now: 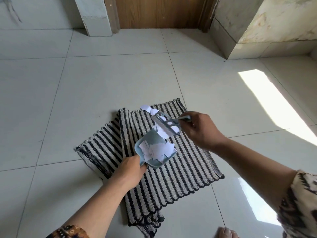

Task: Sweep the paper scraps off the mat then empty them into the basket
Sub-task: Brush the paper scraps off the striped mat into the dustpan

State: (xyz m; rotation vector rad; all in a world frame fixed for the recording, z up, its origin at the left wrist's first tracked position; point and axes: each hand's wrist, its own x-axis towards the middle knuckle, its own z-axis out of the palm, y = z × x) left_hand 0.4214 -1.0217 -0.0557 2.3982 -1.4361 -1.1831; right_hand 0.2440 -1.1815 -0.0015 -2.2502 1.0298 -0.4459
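A black-and-cream striped mat (180, 169) lies on the tiled floor, with a second, rumpled one under its left side. My left hand (130, 170) grips the handle of a pale blue dustpan (151, 150), which holds several white paper scraps (157, 150). My right hand (200, 129) holds the handle of a small blue brush (167, 125), its bristles just beyond the pan's mouth among a few scraps. A few more scraps (148, 109) lie at the mat's far edge. No basket is in view.
Pale floor tiles (85, 93) surround the mats. A wooden door (159, 12) stands at the back, a white post (94, 16) to its left and a marble wall (267, 26) on the right. My toe (226, 233) shows at the bottom edge.
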